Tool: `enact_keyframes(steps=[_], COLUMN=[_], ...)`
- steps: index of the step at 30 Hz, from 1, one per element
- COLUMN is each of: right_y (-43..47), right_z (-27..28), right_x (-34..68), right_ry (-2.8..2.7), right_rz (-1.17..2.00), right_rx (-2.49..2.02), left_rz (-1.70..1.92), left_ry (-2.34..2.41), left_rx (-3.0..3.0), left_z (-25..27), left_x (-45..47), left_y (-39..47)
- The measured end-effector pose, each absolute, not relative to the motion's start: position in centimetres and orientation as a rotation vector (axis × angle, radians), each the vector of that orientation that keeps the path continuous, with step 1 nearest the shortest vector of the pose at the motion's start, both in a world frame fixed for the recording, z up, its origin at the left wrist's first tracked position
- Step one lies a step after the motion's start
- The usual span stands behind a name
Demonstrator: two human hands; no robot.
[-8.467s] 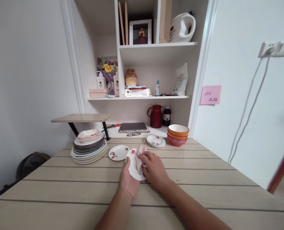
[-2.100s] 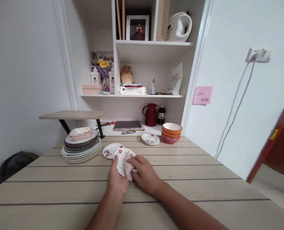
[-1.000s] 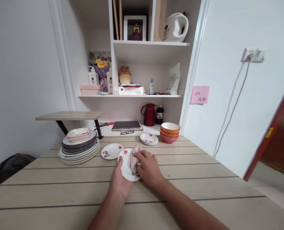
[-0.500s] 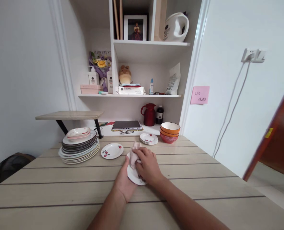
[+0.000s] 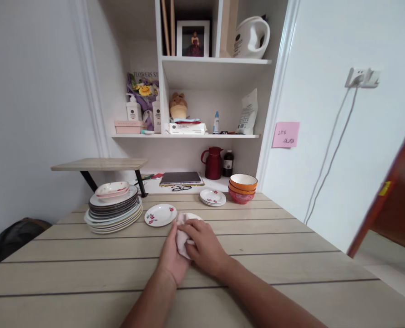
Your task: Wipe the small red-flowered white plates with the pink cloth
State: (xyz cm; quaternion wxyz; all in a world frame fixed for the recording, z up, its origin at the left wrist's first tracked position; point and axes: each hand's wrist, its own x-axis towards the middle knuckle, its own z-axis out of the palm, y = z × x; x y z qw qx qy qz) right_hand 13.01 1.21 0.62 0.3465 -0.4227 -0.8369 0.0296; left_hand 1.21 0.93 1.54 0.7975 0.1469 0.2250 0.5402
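Note:
Over the middle of the table, my left hand point(image 5: 173, 257) grips a small white plate point(image 5: 193, 216) from its left side. My right hand point(image 5: 204, 246) is closed on a pale pink cloth point(image 5: 182, 237) and presses it against the plate's face. Most of the plate is hidden by the cloth and my fingers; its far rim shows. Just beyond my left hand lies a white plate with red flowers point(image 5: 160, 215), flat on the table. Farther back is a short stack of small flowered plates point(image 5: 212, 197).
At the left stands a tall stack of plates point(image 5: 113, 214) topped by pink-rimmed dishes point(image 5: 112, 189), near a raised wooden stand point(image 5: 100, 164). Stacked orange and red bowls point(image 5: 242, 188) sit back right. Behind are a laptop point(image 5: 181, 177), glasses point(image 5: 181, 188) and a red jug point(image 5: 213, 162).
My right hand and the cloth have shifted left and slightly down across the plate. The plate has turned, so its far rim now shows beyond my right fingers.

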Motion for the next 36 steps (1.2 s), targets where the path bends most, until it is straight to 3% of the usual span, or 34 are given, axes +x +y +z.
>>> enact_keyframes(steps=[9, 17, 27, 36], right_y=[3.1, 1.0, 3.1, 1.4], right_z=[0.1, 0.4, 0.4, 0.1], right_x=[14.8, 13.0, 14.8, 13.1], right_ry=[-2.018, -2.201, -2.018, -2.156], right_rz=[0.032, 0.1, -0.021, 0.111], right_rx=[-1.346, -1.093, -1.326, -1.182], left_rz=[1.11, 1.33, 1.078, 1.383], left_ry=[0.416, 0.502, 0.436, 0.486], left_rx=[0.346, 0.216, 0.393, 0.193], left_z=[0.9, 1.5, 1.6, 1.6], left_x=[1.7, 0.5, 2.2, 0.2], left_y=[1.1, 1.4, 0.3, 1.6])
